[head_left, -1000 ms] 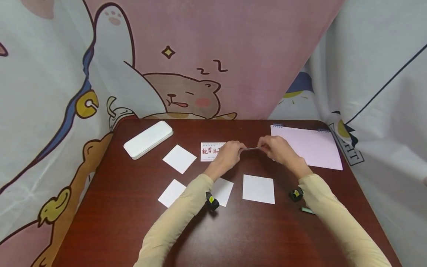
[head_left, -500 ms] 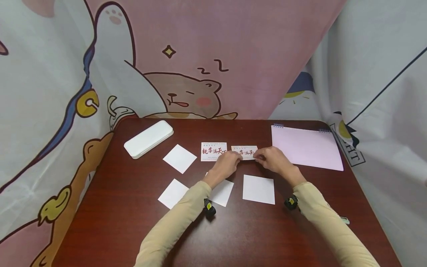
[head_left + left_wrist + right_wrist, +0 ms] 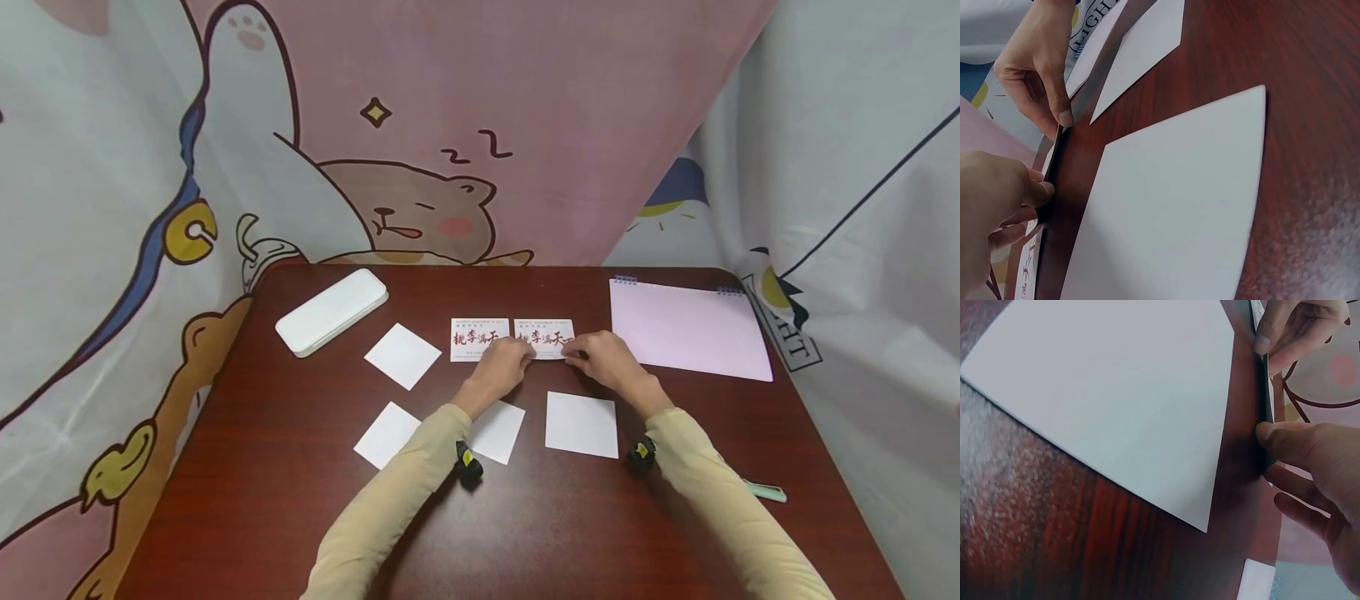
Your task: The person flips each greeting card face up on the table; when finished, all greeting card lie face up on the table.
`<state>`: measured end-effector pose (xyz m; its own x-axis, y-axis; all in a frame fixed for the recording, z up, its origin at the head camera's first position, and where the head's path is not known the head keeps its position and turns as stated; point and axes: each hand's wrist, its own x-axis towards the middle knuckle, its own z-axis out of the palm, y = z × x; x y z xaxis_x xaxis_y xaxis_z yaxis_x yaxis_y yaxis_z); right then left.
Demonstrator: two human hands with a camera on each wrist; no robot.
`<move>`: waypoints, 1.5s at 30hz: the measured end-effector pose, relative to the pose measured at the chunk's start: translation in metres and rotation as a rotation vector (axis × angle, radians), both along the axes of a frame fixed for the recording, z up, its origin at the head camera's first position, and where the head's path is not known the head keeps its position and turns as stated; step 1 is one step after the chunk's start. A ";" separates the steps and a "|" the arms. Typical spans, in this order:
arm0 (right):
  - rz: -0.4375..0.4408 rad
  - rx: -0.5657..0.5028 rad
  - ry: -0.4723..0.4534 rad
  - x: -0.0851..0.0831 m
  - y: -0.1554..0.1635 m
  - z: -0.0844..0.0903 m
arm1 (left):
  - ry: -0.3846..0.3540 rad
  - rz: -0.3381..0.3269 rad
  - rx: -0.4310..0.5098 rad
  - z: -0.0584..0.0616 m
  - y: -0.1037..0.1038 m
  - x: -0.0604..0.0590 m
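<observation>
A square card with red characters point(image 3: 545, 329) is held by both hands at its near edge. My left hand point(image 3: 498, 372) pinches its near left corner between thumb and fingers. At the near right corner, my right hand point(image 3: 613, 364) pinches it the same way. The near edge stands slightly raised in both wrist views, with a dark shadow under it. Just left of it lies a matching printed card point(image 3: 472, 337), its right side partly covered by my left hand. Closest to the wrists are a blank white card point(image 3: 581, 425) and another white card point(image 3: 498, 433), partly behind the left sleeve.
Two more blank cards, a far white card point(image 3: 403, 356) and a near white card point(image 3: 386, 435), lie to the left. A white case point(image 3: 332, 312) sits at the back left. A pink spiral notebook point(image 3: 693, 329) lies at the right; a pale green slim object point(image 3: 767, 492) shows beside the right sleeve.
The card between the hands has come down from edge-on to nearly flat, its printed face now showing, beside the other printed card. Both hands moved slightly left and nearer the body.
</observation>
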<state>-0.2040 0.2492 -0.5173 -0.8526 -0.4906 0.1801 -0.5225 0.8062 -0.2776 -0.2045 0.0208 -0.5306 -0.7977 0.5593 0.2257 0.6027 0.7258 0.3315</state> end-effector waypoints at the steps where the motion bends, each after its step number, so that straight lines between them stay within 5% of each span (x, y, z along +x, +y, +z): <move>1: 0.001 -0.005 0.004 0.000 0.000 0.000 | 0.000 0.000 0.000 0.000 0.000 0.000; 24: -0.024 -0.085 0.022 0.008 0.001 -0.008 | 0.012 -0.031 0.015 0.002 -0.003 0.003; 31: -0.022 -0.090 -0.154 0.035 0.008 0.020 | -0.132 -0.137 -0.083 0.028 0.007 0.025; 36: -0.056 0.003 -0.328 0.063 0.010 0.036 | -0.198 -0.158 -0.194 0.039 0.013 0.045; 40: -0.089 0.114 -0.389 0.081 0.009 0.036 | -0.168 -0.183 -0.272 0.035 0.018 0.058; 45: -0.085 0.160 -0.331 0.094 0.011 0.027 | -0.153 -0.203 -0.311 0.024 0.022 0.069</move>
